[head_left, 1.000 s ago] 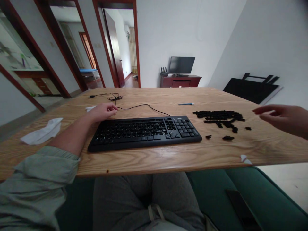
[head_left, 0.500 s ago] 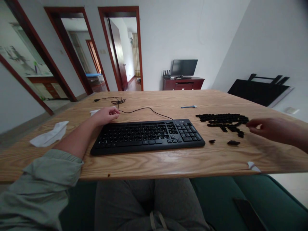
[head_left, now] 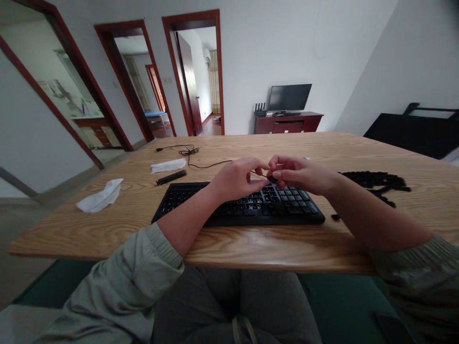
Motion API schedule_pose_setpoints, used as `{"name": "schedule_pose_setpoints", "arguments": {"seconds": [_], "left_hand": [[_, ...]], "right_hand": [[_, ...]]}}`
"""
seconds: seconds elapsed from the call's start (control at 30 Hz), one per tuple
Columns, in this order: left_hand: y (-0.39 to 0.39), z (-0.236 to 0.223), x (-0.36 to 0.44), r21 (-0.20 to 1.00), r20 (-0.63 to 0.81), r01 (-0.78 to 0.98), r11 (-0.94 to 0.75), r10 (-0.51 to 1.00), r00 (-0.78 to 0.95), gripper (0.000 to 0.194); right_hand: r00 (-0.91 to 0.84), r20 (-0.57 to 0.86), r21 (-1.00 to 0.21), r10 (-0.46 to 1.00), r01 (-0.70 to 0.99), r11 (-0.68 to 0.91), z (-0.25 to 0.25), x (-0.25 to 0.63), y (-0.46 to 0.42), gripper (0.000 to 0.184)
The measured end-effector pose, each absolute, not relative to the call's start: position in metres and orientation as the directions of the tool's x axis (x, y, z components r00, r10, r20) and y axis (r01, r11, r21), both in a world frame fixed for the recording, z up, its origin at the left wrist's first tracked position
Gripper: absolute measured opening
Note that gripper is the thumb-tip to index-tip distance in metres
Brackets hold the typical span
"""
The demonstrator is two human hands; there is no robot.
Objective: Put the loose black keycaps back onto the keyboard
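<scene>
"While both hands meet above the keyboard [head_left: 251,212], where does the small black piece [head_left: 273,179] sit?"

"At three o'clock from the left hand [head_left: 238,177] and nine o'clock from the right hand [head_left: 303,174], right at the fingertips."

"How do the hands stand?"

"The right one is nearly closed, pinching the piece between thumb and fingers. The left one is half curled, its fingertips close by; whether they grip it too, one cannot tell."

"And the surface?"

"A wood-grained table [head_left: 258,251]. With the keyboard as the clock's centre, a cluster of loose black keys [head_left: 380,180] lies between two and three, partly hidden by the right forearm [head_left: 376,222]. At ten come a black strip [head_left: 171,177] and a white tissue [head_left: 168,165], with a second tissue [head_left: 100,197] at nine."

"The room?"

"Just past twelve, a dark screen [head_left: 289,97] on a reddish cabinet [head_left: 265,126]; doorways [head_left: 193,14] between ten and twelve."
</scene>
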State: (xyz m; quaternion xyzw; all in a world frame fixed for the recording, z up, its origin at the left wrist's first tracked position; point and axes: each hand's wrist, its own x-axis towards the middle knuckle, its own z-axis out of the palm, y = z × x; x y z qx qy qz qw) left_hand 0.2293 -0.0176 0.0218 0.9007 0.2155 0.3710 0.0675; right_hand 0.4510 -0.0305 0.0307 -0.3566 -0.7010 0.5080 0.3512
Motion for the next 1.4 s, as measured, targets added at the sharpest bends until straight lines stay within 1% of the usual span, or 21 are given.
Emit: {"name": "schedule_pose_setpoints", "arguments": {"seconds": [0.13, 0.3, 0.37, 0.47, 0.57, 0.7, 0.8, 0.87, 0.97, 1.07, 1.17, 1.23, 1.4], "left_hand": [[-0.021, 0.015, 0.232, 0.255, 0.67, 0.326, -0.91, 0.409, 0.619, 0.018], [-0.023, 0.009, 0.233, 0.246, 0.71, 0.337, -0.909, 0.406, 0.575, 0.013], [-0.021, 0.007, 0.233, 0.233, 0.727, 0.331, -0.914, 0.39, 0.565, 0.014], [-0.018, 0.005, 0.231, 0.214, 0.734, 0.313, -0.925, 0.364, 0.574, 0.022], [-0.016, 0.004, 0.228, 0.22, 0.737, 0.316, -0.923, 0.37, 0.566, 0.03], [-0.014, 0.005, 0.224, 0.228, 0.754, 0.358, -0.905, 0.397, 0.523, 0.026], [-0.012, 0.006, 0.223, 0.246, 0.758, 0.373, -0.895, 0.418, 0.502, 0.021], [-0.012, 0.005, 0.224, 0.273, 0.739, 0.374, -0.886, 0.442, 0.508, 0.021], [-0.014, 0.005, 0.226, 0.323, 0.698, 0.368, -0.872, 0.482, 0.53, 0.021], [-0.016, 0.005, 0.227, 0.368, 0.679, 0.376, -0.85, 0.522, 0.516, 0.019], [-0.016, 0.006, 0.227, 0.41, 0.69, 0.373, -0.832, 0.55, 0.47, 0.025], [-0.016, 0.006, 0.226, 0.42, 0.697, 0.371, -0.828, 0.556, 0.453, 0.027], [-0.015, 0.006, 0.224, 0.393, 0.687, 0.375, -0.84, 0.539, 0.487, 0.02]], "right_hand": [[-0.505, 0.149, -0.981, 0.85, 0.033, 0.192, 0.02, 0.45, -0.033, 0.033], [-0.464, 0.178, -0.977, 0.868, 0.022, 0.212, 0.016, 0.444, -0.035, 0.032], [-0.447, 0.192, -0.972, 0.874, 0.039, 0.233, 0.016, 0.443, -0.035, 0.032], [-0.424, 0.224, -0.958, 0.878, 0.071, 0.278, 0.016, 0.441, -0.034, 0.033], [-0.418, 0.266, -0.932, 0.869, 0.12, 0.343, 0.016, 0.441, -0.034, 0.033], [-0.402, 0.36, -0.856, 0.842, 0.217, 0.47, 0.017, 0.442, -0.036, 0.027], [-0.38, 0.41, -0.798, 0.829, 0.291, 0.528, 0.016, 0.443, -0.038, 0.023], [-0.371, 0.424, -0.771, 0.826, 0.331, 0.544, 0.014, 0.444, -0.037, 0.021], [-0.341, 0.457, -0.751, 0.821, 0.345, 0.562, 0.009, 0.444, -0.034, 0.018], [-0.344, 0.487, -0.733, 0.803, 0.338, 0.59, 0.004, 0.443, -0.032, 0.02], [-0.352, 0.521, -0.699, 0.777, 0.345, 0.626, 0.003, 0.441, -0.034, 0.024], [-0.35, 0.537, -0.681, 0.767, 0.356, 0.64, 0.004, 0.44, -0.035, 0.026], [-0.332, 0.54, -0.667, 0.773, 0.39, 0.634, 0.005, 0.441, -0.036, 0.029]]}}
